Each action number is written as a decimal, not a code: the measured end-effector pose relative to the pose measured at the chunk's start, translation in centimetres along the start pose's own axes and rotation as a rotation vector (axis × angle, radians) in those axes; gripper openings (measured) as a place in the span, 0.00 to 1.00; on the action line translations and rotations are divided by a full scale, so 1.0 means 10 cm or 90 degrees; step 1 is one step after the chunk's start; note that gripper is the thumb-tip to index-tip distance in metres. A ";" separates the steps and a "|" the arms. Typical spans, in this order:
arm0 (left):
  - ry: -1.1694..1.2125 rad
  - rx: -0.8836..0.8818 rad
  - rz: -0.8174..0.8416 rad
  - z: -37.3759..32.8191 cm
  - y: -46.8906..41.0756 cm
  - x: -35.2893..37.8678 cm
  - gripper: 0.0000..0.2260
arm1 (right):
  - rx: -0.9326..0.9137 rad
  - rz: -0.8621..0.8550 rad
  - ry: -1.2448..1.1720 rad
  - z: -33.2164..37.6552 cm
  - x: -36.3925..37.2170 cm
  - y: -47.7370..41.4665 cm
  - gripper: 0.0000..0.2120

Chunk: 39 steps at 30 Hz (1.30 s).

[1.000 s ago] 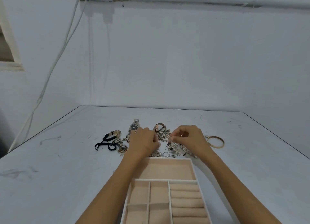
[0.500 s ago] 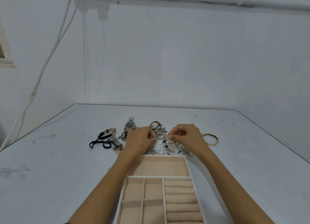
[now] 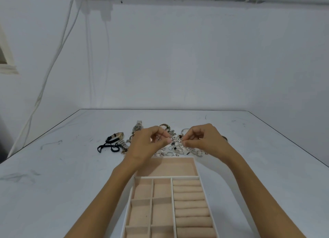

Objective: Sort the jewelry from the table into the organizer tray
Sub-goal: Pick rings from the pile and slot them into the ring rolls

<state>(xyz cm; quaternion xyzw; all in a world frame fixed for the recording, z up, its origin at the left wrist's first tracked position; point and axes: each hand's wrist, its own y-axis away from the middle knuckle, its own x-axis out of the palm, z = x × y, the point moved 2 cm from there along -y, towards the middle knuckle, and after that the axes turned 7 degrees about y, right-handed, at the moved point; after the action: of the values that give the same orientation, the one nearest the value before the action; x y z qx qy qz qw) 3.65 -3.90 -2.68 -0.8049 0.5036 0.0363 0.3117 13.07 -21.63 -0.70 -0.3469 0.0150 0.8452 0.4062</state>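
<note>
A pile of silver jewelry [image 3: 175, 149] lies on the white table just beyond the organizer tray [image 3: 185, 176], whose beige compartments and ring rolls hold nothing. My left hand [image 3: 146, 143] and my right hand [image 3: 204, 139] hover over the pile, each pinching one end of a small silver chain piece [image 3: 176, 140] stretched between their fingertips. A silver watch [image 3: 138, 127] lies behind my left hand. A gold and black watch [image 3: 116, 136] and a black cord [image 3: 106, 147] lie further left.
A metal watch band [image 3: 123, 144] lies by the black cord. A bangle [image 3: 225, 138] peeks out behind my right wrist. The table's edges run at the left and right, with a white wall behind and cables hanging down at the left.
Both hands have lifted off the pile and now hold a small silver piece up between their fingertips. The view has shifted slightly.
</note>
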 end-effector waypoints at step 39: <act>0.003 0.008 0.209 -0.17 0.49 0.09 0.04 | -0.044 0.173 0.066 -0.02 0.00 0.68 0.02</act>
<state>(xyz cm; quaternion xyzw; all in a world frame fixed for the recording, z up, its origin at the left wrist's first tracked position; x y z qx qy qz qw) -0.45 -7.00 -3.95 -0.7101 0.6293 0.0817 0.3052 8.45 -26.21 -2.60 -0.3983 0.0536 0.8737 0.2742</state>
